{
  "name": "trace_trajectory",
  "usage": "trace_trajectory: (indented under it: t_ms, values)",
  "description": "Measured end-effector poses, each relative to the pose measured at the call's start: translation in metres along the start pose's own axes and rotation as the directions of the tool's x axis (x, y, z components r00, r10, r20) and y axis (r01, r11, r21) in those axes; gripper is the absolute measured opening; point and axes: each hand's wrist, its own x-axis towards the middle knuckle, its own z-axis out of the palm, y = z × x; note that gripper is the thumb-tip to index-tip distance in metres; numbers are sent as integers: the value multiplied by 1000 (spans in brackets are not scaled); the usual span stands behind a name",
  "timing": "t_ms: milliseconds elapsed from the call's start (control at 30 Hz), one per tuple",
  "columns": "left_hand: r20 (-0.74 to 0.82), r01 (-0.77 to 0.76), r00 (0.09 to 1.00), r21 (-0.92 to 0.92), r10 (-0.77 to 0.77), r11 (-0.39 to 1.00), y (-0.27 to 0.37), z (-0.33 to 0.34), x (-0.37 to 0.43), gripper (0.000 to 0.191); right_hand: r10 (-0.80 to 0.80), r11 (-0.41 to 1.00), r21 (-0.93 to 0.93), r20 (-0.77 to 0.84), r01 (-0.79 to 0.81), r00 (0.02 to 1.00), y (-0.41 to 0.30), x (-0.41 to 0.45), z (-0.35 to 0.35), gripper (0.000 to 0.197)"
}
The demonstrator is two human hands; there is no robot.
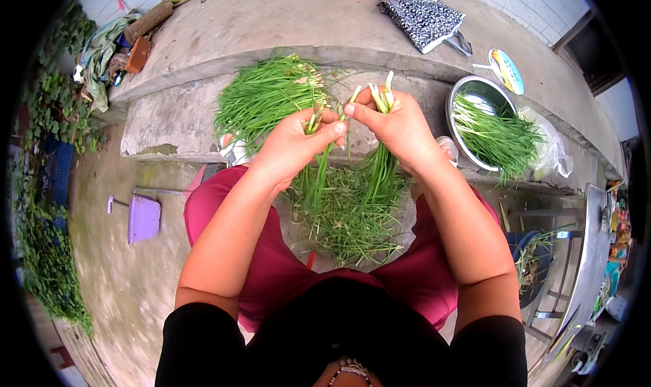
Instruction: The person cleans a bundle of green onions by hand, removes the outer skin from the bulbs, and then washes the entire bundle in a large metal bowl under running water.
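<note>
My left hand [305,138] is closed round a few Chinese chives [319,176], their stem ends up and green leaves hanging down. My right hand [389,120] grips a thicker bunch of chives [379,178] with pale stem ends pointing up. The fingertips of both hands come close together at one pale stalk. A large pile of chives [264,97] lies on the concrete step at the left. Loose leaves and trimmings [351,234] cover the ground between my legs. To the right, a metal basin [451,117] holds more chives [496,133], leaves hanging over its rim.
A clear plastic bag [557,150] lies beside the basin. Behind are a hand fan [507,72] and a patterned bag [422,18] on the upper step. A purple dustpan [144,218] stands at left; a metal table [585,265] and a dark bucket [534,280] are at right.
</note>
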Motion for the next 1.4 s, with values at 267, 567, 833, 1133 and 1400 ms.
trace_trajectory:
  t_ms: [267,567,833,1133,1400]
  values:
    - [30,-55,998,47,53,997,-1,-3,0,26,-19,998,-57,-62,15,998,-2,-4,1,11]
    - [91,76,994,-113,-65,991,7,-10,-3,24,-75,744,-657,97,120,992,2,3,-38,25]
    - [111,82,992,-165,-64,983,1,0,-3,25,215,920,317,84,-230,973,-5,2,4,23]
    - [233,70,972,-381,23,922,-15,-9,8,36,-30,999,-12,122,31,992,6,-1,13,24]
    - [-145,-136,982,-93,122,986,-13,-18,14,18,29,999,33,-99,-26,995,3,3,-3,12]
